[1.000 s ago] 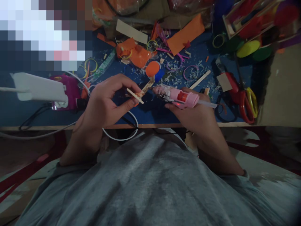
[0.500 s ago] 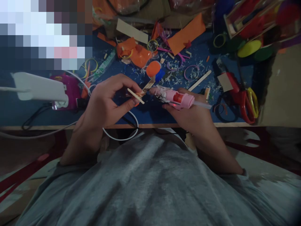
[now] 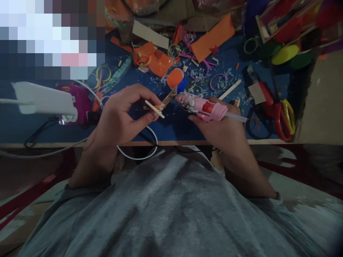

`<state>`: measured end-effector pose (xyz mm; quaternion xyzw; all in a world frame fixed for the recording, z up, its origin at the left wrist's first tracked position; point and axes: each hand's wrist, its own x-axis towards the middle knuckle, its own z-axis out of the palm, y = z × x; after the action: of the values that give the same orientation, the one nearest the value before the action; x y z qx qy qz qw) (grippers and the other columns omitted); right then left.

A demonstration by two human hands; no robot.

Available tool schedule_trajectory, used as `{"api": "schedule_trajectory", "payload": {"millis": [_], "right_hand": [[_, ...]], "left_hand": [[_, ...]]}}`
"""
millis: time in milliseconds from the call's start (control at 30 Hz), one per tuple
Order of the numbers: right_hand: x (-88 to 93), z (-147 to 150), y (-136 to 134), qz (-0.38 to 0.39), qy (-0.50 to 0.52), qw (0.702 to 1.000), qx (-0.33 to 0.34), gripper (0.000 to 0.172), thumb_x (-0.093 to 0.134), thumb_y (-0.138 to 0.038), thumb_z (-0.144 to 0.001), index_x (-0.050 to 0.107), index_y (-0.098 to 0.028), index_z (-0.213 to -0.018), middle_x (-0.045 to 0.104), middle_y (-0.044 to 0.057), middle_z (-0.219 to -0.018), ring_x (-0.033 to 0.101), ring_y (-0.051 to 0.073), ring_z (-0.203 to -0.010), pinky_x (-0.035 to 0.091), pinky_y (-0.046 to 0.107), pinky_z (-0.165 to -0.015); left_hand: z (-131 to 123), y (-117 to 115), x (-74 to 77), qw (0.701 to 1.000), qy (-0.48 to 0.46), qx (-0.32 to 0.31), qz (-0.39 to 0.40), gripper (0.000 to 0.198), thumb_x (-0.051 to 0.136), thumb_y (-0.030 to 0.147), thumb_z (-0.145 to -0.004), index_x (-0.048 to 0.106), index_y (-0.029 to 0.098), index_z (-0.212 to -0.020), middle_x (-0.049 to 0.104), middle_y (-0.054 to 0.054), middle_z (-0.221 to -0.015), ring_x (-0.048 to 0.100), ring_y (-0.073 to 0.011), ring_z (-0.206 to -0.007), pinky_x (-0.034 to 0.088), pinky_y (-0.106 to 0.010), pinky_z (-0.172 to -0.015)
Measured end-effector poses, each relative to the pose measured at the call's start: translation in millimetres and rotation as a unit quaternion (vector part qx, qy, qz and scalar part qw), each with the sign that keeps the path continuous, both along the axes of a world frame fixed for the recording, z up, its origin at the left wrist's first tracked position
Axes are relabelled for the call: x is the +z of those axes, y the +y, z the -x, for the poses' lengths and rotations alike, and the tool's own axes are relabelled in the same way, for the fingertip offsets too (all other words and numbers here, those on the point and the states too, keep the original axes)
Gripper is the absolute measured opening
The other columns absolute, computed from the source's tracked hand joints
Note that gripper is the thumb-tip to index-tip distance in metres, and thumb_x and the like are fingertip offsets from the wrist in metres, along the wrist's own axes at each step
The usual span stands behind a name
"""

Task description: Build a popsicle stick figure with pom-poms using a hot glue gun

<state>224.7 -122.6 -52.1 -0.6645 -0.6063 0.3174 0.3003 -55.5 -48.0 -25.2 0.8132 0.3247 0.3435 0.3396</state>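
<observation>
Between thumb and fingertips, my left hand (image 3: 131,110) pinches a small craft piece built of wooden sticks (image 3: 154,109), one short stick lying crosswise. An orange disc (image 3: 175,77) and a blue disc (image 3: 182,85) sit at the far end of its sticks. My right hand (image 3: 223,126) is wrapped round a pink hot glue gun (image 3: 211,110). Glue strings and shavings cling around its nozzle, which points left, close to the sticks; contact cannot be made out. A clear glue stick (image 3: 235,117) juts from the back, and a small red light glows on the side.
Red-handled scissors (image 3: 280,121) and a loose wooden stick (image 3: 229,89) lie to the right. Orange sheet scraps (image 3: 213,39), rings and shavings litter the blue table's far side. A white adapter (image 3: 45,100) with cables is at left; cardboard (image 3: 321,103) stands at right.
My right hand has drawn the glue gun slightly right, and its nozzle now points nearer the discs' end of the sticks. My left hand stays almost still.
</observation>
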Motion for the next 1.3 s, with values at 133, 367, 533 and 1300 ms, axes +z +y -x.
{"api": "schedule_trajectory", "payload": {"millis": [133,367,533,1300], "right_hand": [[15.1,11,2,0.002,-0.032,0.999,-0.003,0.031,0.084,-0.030,-0.083,0.053,-0.027,-0.077,0.066,-0.002,-0.070,0.058,0.018,-0.063,0.041,0.033,-0.061],[17.4,14,4,0.005,-0.032,0.999,0.005,0.034,0.083,-0.027,-0.082,0.050,-0.028,-0.073,0.064,-0.002,-0.068,0.057,0.018,-0.064,0.040,0.033,-0.061],[9.8,5,5,0.002,-0.035,0.999,-0.021,0.030,0.085,-0.032,-0.082,0.055,-0.029,-0.080,0.066,0.000,-0.074,0.061,0.023,-0.068,0.044,0.037,-0.067],[20.5,11,1,-0.010,-0.029,1.000,0.005,0.038,0.079,-0.027,-0.085,0.043,-0.027,-0.073,0.056,-0.003,-0.068,0.052,0.017,-0.063,0.038,0.033,-0.062]], "left_hand": [[0,0,1.4,1.000,0.005,0.000,0.006,0.021,0.084,0.040,-0.097,0.076,0.027,-0.112,0.078,-0.003,-0.101,0.072,-0.0182,-0.088,0.056,-0.040,-0.073],[-1,-3,6.4,1.000,0.012,-0.004,0.013,0.022,0.076,0.048,-0.103,0.073,0.027,-0.110,0.076,-0.003,-0.101,0.073,-0.0199,-0.089,0.058,-0.044,-0.077],[0,-2,4.0,0.999,0.026,0.005,0.021,0.019,0.078,0.043,-0.102,0.074,0.027,-0.111,0.077,-0.004,-0.103,0.073,-0.0187,-0.090,0.058,-0.042,-0.076],[-1,-4,4.6,0.999,0.026,0.007,0.040,0.018,0.078,0.043,-0.101,0.075,0.030,-0.112,0.078,-0.005,-0.105,0.074,-0.0206,-0.092,0.059,-0.042,-0.076]]}}
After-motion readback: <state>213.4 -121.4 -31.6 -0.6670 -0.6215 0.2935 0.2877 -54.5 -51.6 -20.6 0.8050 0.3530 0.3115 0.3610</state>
